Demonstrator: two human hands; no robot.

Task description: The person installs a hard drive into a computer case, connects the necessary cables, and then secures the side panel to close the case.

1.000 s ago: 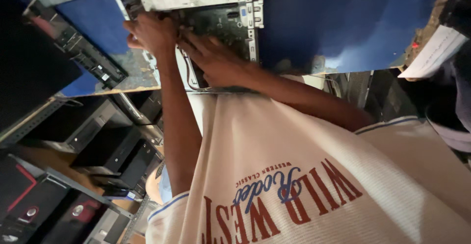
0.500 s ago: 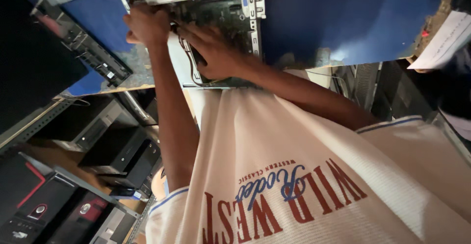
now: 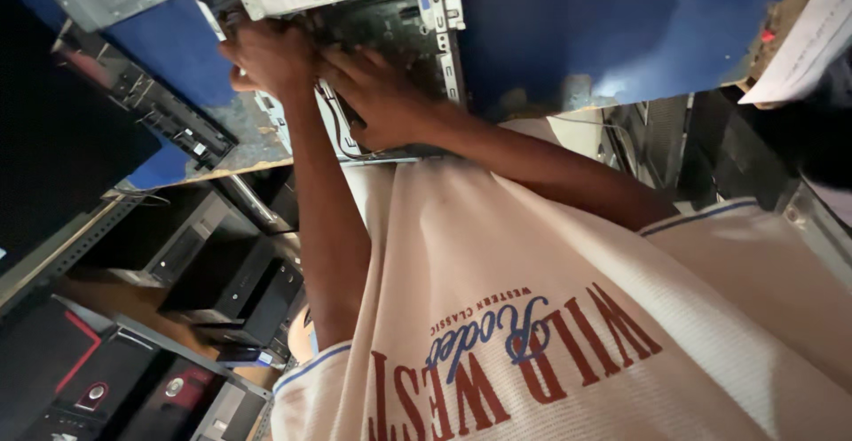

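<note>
Both hands work inside an opened computer case (image 3: 355, 15) that lies on a blue table top (image 3: 621, 24); the left hand (image 3: 271, 55) is curled shut over something at the case's edge, though what it grips is hidden under the fingers, perhaps a cable; the right hand (image 3: 382, 95), just beside it and touching it, lies with fingers bent and pressed onto the green circuit board (image 3: 390, 19), holding nothing that can be made out; black cables (image 3: 333, 126) run out from under the right palm toward the person's cream shirt (image 3: 550, 317); beyond the left hand a long black panel (image 3: 142, 104) rests on the table's worn edge; below that hand, shelves hold dark desktop computers (image 3: 222, 272), some with red trim; far past the right hand a white paper sheet (image 3: 799, 51) lies at the table's corner
</note>
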